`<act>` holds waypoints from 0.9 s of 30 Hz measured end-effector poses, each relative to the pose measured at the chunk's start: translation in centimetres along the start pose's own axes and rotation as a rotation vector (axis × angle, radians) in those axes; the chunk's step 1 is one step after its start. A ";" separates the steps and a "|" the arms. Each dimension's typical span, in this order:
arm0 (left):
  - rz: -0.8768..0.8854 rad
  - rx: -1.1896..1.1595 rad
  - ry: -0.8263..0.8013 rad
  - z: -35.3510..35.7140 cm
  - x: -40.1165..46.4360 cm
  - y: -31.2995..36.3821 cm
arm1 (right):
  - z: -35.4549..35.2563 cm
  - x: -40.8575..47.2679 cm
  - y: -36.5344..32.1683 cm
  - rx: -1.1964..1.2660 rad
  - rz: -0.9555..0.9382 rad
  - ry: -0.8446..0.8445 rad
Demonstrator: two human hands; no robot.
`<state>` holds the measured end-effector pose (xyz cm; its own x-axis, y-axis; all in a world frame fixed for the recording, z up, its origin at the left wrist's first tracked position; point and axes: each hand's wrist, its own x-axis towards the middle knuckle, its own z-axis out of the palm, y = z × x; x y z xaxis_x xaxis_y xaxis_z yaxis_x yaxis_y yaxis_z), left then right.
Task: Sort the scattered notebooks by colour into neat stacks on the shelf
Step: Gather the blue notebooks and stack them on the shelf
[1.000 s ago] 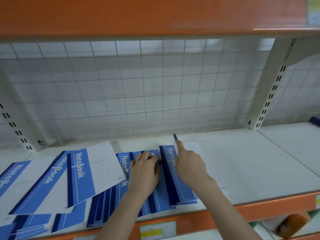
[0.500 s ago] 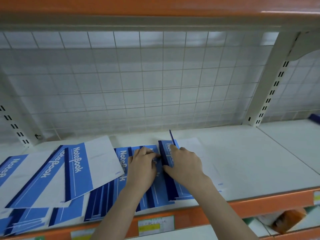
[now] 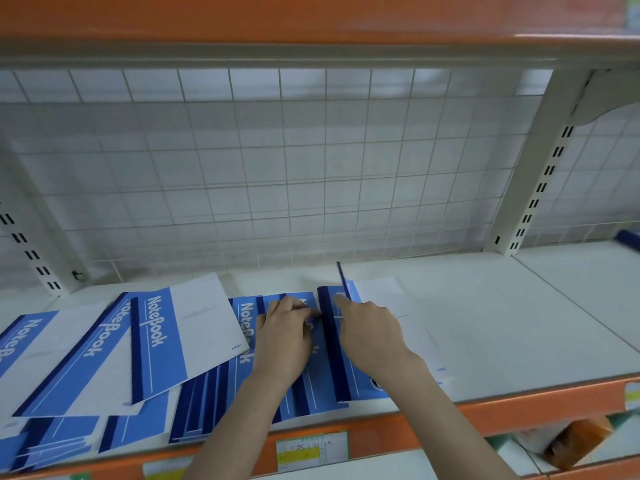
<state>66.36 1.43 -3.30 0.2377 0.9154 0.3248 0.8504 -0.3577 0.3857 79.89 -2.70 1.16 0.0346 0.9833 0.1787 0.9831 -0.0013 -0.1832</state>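
Several blue-and-white notebooks printed "NoteBook" lie fanned and overlapping on the white shelf (image 3: 502, 323). The topmost one on the left (image 3: 162, 341) sits askew over the others. The rightmost blue notebook (image 3: 331, 370) lies near the shelf's middle, and a thin blue edge of it stands raised at its far corner. My right hand (image 3: 370, 336) rests on this notebook, index finger stretched toward the raised edge, which it holds. My left hand (image 3: 287, 341) sits just left of it, fingers curled, pinching at the notebook's dark spine.
A white wire grid (image 3: 277, 185) closes the back of the shelf. A slotted upright (image 3: 540, 174) stands at the right. The orange front lip (image 3: 519, 407) carries price labels (image 3: 311, 450). A dark blue item (image 3: 628, 237) lies far right; an orange packet (image 3: 575, 441) sits below.
My right hand drew back slightly along the rightmost notebook, and the notebook's raised edge stands a little higher. The left hand stayed at the spine. The view shifted a little.
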 end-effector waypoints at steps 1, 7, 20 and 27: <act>0.001 0.001 -0.001 0.0 0.0 0.0 | -0.1 0.0 -0.1 0.006 -0.008 -0.016; -0.005 0.008 -0.014 -0.1 0.1 0.1 | -0.1 -0.1 -1.0 0.007 -0.023 -0.086; 0.012 0.022 -0.010 -0.1 0.1 -0.1 | -0.8 0.0 -1.1 -0.007 -0.032 -0.116; 0.014 0.013 -0.002 -0.1 0.1 0.1 | -0.8 -0.1 -1.6 -0.009 0.005 -0.079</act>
<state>66.41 1.47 -3.19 0.2507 0.9105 0.3289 0.8530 -0.3684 0.3696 78.49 -2.97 2.18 0.0259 0.9946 0.1006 0.9845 -0.0079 -0.1750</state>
